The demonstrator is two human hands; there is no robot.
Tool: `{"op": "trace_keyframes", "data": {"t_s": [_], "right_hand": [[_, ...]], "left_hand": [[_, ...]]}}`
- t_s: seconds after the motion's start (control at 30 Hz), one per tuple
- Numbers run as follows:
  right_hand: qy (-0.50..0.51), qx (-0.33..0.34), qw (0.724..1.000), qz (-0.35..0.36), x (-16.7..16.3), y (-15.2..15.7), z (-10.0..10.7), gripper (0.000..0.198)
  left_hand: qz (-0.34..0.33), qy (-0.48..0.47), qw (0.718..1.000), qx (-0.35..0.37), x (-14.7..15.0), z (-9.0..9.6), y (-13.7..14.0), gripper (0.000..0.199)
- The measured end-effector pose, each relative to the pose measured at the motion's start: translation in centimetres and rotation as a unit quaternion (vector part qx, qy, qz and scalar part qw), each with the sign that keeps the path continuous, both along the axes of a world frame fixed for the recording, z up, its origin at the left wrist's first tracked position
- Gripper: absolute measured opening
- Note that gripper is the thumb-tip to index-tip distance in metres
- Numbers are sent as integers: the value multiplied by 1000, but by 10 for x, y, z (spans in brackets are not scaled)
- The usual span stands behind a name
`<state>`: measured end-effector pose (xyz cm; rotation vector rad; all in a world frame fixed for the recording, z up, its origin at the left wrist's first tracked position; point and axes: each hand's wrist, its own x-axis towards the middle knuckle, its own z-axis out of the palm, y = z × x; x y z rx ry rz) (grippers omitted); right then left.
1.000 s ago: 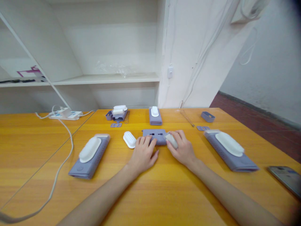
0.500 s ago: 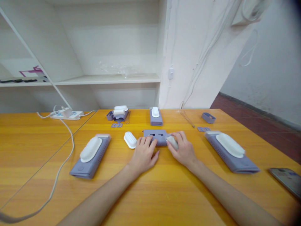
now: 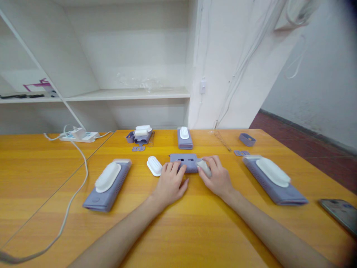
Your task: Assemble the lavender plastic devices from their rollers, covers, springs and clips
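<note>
A flat purple plastic case (image 3: 182,157) with two dark slots in its top lies crosswise before me on the wooden table. My left hand (image 3: 171,182) rests over its near left corner, fingers loosely apart and thumb stretched out away from it. At the case's right end, my right hand (image 3: 216,175) is closed around a pale grey rounded piece (image 3: 205,169). That piece touches or nearly touches the case; fingers hide part of it. Just left of my left hand lies a white ribbed oval part (image 3: 154,166).
Purple units with white oval tops stand at left (image 3: 104,186), right (image 3: 275,178) and far middle (image 3: 184,137). Farther back are stacked parts (image 3: 142,134), a spring (image 3: 222,140) and a purple ring (image 3: 247,139). A power strip (image 3: 79,135) with a cable and a phone (image 3: 338,214) flank them.
</note>
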<state>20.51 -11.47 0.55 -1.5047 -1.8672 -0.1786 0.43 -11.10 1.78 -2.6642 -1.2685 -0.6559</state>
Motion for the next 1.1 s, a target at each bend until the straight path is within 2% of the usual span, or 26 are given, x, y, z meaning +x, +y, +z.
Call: {"op": "trace_keyframes", "data": {"t_s": [1.1], "right_hand": [[5, -14, 1000, 8, 1, 0, 0, 31]], "left_hand": [[-3, 1, 1000, -2, -1, -2, 1, 39]]}}
